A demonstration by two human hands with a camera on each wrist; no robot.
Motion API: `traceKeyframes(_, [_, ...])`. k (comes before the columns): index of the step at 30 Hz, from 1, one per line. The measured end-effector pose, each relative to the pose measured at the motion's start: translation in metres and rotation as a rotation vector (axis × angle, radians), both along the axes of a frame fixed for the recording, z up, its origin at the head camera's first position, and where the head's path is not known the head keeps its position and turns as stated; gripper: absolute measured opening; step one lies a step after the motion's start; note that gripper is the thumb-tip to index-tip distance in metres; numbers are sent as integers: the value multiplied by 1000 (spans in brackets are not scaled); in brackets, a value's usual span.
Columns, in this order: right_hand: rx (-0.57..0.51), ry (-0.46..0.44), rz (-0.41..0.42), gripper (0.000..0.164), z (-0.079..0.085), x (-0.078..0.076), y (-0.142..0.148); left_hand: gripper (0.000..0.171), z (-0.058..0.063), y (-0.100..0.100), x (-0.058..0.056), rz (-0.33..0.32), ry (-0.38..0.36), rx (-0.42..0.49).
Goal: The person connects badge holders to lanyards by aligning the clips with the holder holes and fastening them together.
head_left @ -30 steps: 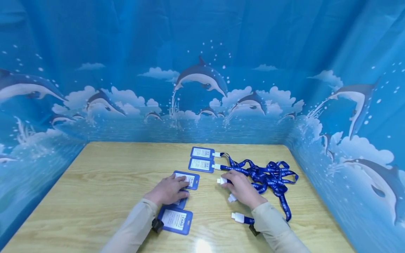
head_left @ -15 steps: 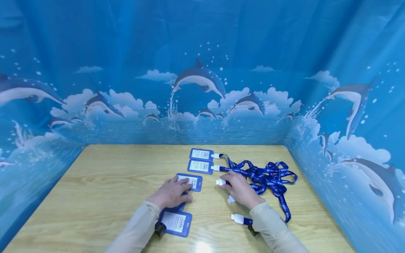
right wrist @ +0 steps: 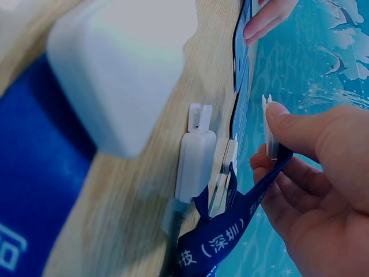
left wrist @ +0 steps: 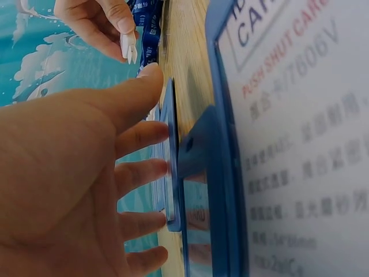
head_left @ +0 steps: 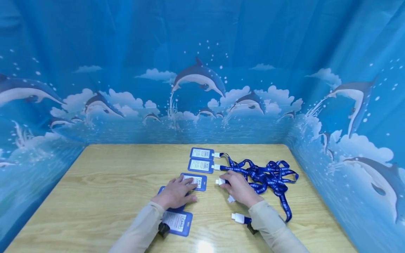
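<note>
The outstretched fingers of my left hand (head_left: 176, 193) rest on a blue card holder (head_left: 202, 184) near the middle of the table. Beneath that palm a second card holder (head_left: 162, 190) is mostly hidden, and a third card holder (head_left: 181, 225) lies by the wrist. In the right wrist view, my right hand (head_left: 241, 189) pinches a white lanyard clip (right wrist: 269, 135) between thumb and fingers, its blue strap trailing. The clip's tip points toward the slotted end of the left hand's card holder, with a gap between them.
Farther back, two card holders (head_left: 201, 166) have clips joined to their ends. Tangled blue lanyards (head_left: 265, 177) spread over the right side. Two loose white clips lie near the right hand, one clip (head_left: 238, 218) by the wrist. A dolphin-print curtain (head_left: 202, 126) surrounds the wooden table (head_left: 110, 182).
My left hand has slid rightward with the card holder under its fingers, bringing it closer to the clip. More of the middle card holder's left corner shows. The right hand stays nearly still, pinching the clip.
</note>
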State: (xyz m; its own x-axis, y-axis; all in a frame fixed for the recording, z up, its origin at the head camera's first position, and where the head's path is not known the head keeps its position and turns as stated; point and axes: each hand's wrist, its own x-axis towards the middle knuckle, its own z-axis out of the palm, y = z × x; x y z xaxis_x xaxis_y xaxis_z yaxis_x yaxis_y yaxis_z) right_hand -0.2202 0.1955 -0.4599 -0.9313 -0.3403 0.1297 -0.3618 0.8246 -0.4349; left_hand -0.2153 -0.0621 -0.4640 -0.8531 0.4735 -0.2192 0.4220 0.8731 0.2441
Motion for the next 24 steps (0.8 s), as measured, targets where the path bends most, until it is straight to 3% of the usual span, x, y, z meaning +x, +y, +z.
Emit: traceKeyframes(24, [29, -50, 5, 33, -10, -8, -6, 60, 2, 11, -1, 23, -23, -56])
